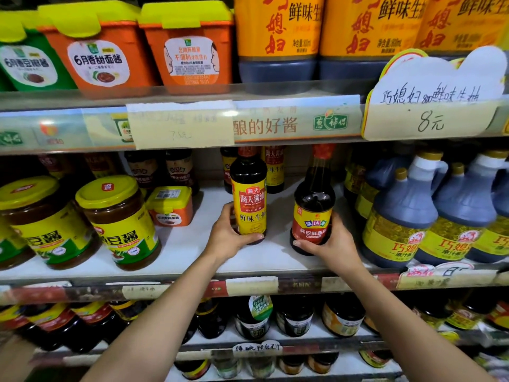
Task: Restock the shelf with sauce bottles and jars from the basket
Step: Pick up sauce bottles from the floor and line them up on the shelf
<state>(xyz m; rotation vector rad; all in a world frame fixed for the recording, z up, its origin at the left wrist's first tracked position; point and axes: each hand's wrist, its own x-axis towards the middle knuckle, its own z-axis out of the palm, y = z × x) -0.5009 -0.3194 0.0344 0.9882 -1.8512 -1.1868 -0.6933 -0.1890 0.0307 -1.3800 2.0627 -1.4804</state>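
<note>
On the white middle shelf (190, 260) stand two dark soy sauce bottles, side by side and upright. My left hand (230, 238) grips the base of the yellow-labelled bottle (249, 199) with a red cap. My right hand (329, 241) wraps the base of the rounder bottle (314, 208), which has a red and yellow label. Both bottles rest near the shelf's front. The basket is out of view.
Yellow-lidded bean paste jars (121, 224) and a small orange tub (170, 206) stand to the left. Large handled soy jugs (405, 216) crowd the right. More dark bottles (272, 169) stand behind. Tubs and big bottles fill the shelf above; jars fill the shelf below.
</note>
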